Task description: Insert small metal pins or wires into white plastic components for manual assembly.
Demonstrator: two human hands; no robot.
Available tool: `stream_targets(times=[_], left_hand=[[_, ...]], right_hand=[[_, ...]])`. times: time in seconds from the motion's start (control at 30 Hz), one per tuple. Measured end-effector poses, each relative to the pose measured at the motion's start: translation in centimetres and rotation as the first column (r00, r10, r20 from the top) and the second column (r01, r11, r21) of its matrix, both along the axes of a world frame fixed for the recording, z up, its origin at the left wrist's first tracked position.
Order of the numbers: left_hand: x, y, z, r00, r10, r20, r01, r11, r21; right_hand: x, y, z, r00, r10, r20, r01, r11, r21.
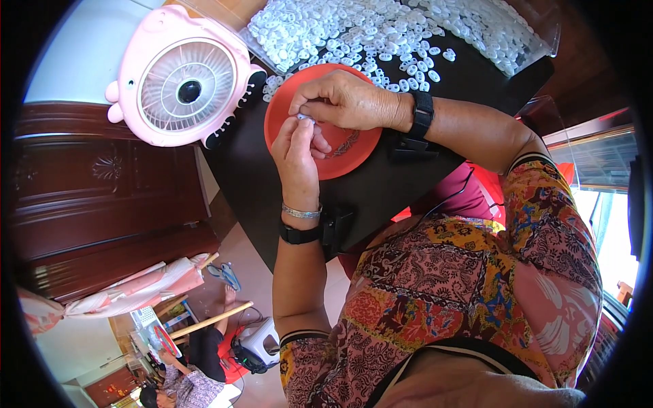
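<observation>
Over a round red-orange plate (279, 139), my two hands meet fingertip to fingertip. My left hand (297, 158) pinches a small whitish plastic piece (305, 117) from below. From the upper right, the thumb and fingers of my right hand (350, 102) close on the same piece, and they hide much of it. Small dark metal bits (345, 144), too fine to name, lie in the plate beside my left fingers. Beyond the plate spreads a large heap of small white plastic pieces (299, 34), many of them oval with two holes.
A pink animal-shaped fan (126, 95) stands left of the plate. More white pieces fill a clear tray (503, 51) at the far right. All this is on a black tabletop (245, 183). Another person (197, 384) sits at the lower left, near a white stool (262, 343).
</observation>
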State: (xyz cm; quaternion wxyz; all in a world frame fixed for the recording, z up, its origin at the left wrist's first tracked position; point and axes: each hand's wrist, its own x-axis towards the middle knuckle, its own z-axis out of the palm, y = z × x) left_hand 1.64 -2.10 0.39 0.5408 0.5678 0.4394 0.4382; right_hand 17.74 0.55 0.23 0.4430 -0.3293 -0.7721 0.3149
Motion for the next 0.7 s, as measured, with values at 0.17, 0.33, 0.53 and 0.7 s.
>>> stream_targets(times=[0.17,0.33,0.53,0.7], left_hand=[[0.02,-0.12,0.07,1.0,-0.001,0.009,0.001,1.0,-0.009],[0.04,-0.1,-0.02,1.0,0.003,0.023,-0.003,1.0,-0.005],[0.04,-0.09,-0.03,1.0,-0.001,0.023,0.002,1.0,-0.006],[0.05,-0.01,-0.17,1.0,-0.018,0.009,0.018,1.0,0.001]], right_hand=[[0.04,-0.06,0.01,1.0,-0.007,0.004,0.007,1.0,-0.013],[0.09,-0.16,0.25,1.0,0.001,0.001,-0.001,1.0,-0.026],[0.03,-0.18,0.21,1.0,-0.003,0.0,0.003,0.999,-0.035],[0.09,-0.05,0.09,1.0,-0.002,0.016,0.003,0.999,-0.038]])
